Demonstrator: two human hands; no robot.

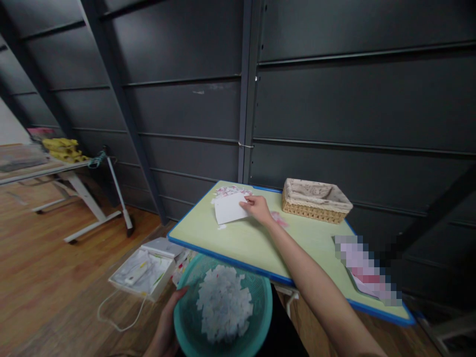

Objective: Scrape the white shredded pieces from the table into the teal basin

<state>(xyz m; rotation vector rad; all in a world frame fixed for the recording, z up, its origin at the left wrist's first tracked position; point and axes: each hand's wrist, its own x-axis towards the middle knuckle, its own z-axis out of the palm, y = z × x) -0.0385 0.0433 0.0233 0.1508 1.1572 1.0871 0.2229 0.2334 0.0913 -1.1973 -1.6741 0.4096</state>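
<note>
Counted two hands. Pinched one white sheet (230, 209) between the thumb and fingers of the right hand (257, 207), close to the middle of the view, toward six o'clock. Gripped one teal basket (263, 308) with the left hand (171, 311) at seven o'clock, thumb hooked over the rim; could not make out the other fingers, hidden by the basket.

Found inside the teal basket, at six o'clock, one mound of white paper pieces (224, 303), too overlapped to count. Held the sheet over one pale green table (208, 230) with blue edging; could not tell whether touching the tabletop.

Spotted one spread heap of small scraps (233, 190), white and reddish, just beyond the sheet at its twelve o'clock. Noted one pinkish patch (279, 218) just beside the right wrist.

Counted one cloth-lined wicker basket (312, 212) at three o'clock and one flat, pixelated thing (362, 270) at four, both on the table.

Counted farther out one open white box (163, 281) at eight o'clock, with one white cord (119, 328) nearby; at nine, one second table (40, 172) bearing one yellow bundle (64, 148); at twelve, one dark panelled wall (178, 49).
</note>
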